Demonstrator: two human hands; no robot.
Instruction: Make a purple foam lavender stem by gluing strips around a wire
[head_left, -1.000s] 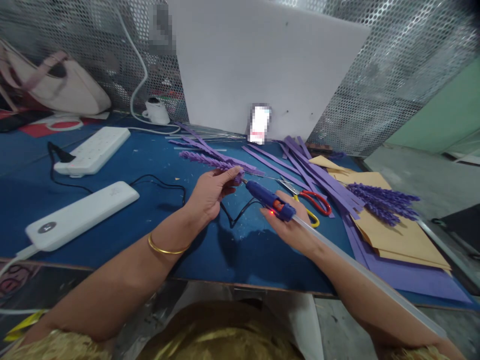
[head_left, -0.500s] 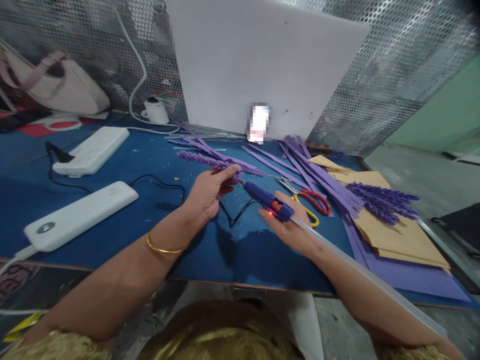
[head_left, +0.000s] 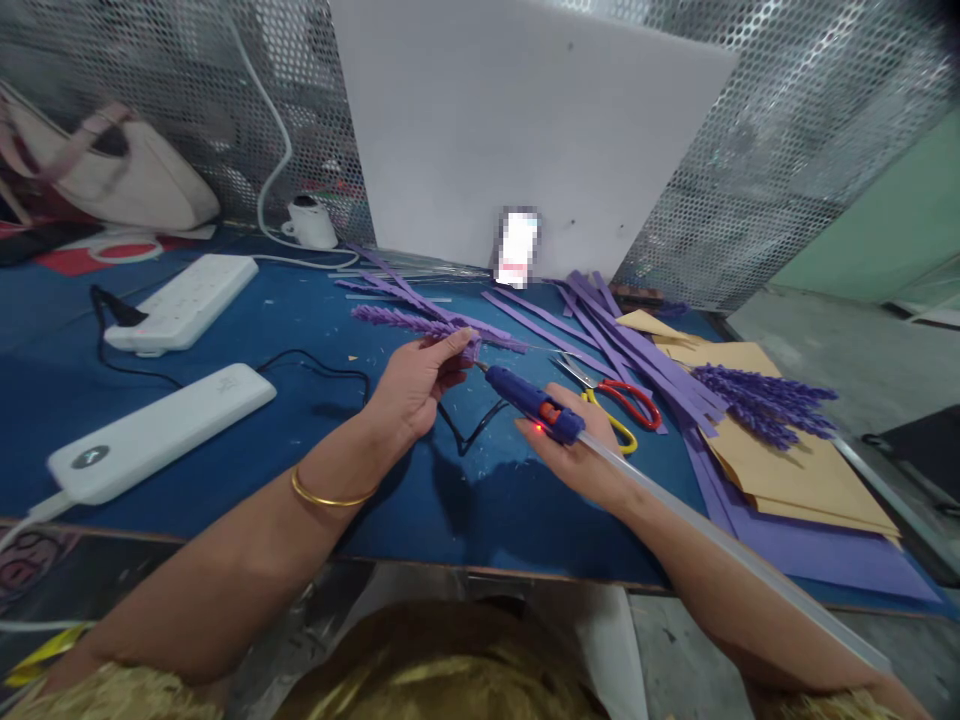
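Pinched in my left hand (head_left: 420, 385) is a purple paper lavender stem (head_left: 397, 318), its fringed length pointing left and a thin wire running out to the right. My right hand (head_left: 574, 450) is wrapped round a blue glue gun (head_left: 525, 395) with a red light glowing on it. A long clear glue stick (head_left: 675, 510) runs from its back end along my right forearm. The nozzle is at the lower right end of the purple fringe, by my left fingertips; whether they touch I cannot tell. Scissors (head_left: 611, 390) with red and yellow handles lie just beyond my right hand.
Purple paper strips (head_left: 637, 350) and thin wires lie across the back. At right, finished lavender stems (head_left: 772, 400) rest on brown paper (head_left: 810, 480). A power strip (head_left: 187, 300) and a white power bank (head_left: 165, 430) sit left. A lit phone (head_left: 517, 247) leans on a white board (head_left: 525, 120).
Both hands have shifted very slightly left, with the glue gun and the lavender stem still held. Nothing else has visibly moved.
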